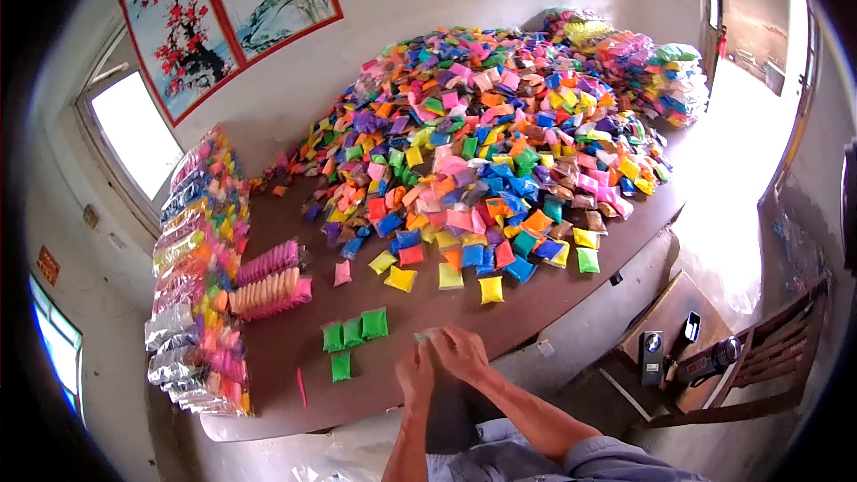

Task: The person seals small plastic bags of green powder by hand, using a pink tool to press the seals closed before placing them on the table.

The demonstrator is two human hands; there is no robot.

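Note:
Both my hands meet at the near edge of the brown table [553,303]. My left hand [414,373] and my right hand [460,353] are closed together on a small pale green packet [426,336], mostly hidden by my fingers. To their left lie several green packets [354,332] in a row, with one more green packet [341,366] below them. A big heap of small coloured packets [486,134] covers the far half of the table, and its nearest yellow packet [490,290] lies just beyond my hands.
Rows of pink and peach packets [268,278] lie at the left. Clear bags filled with sorted packets [192,286] line the left edge. A thin pink strip [301,386] lies near the front. A low wooden stand with small devices [687,353] sits on the floor at the right.

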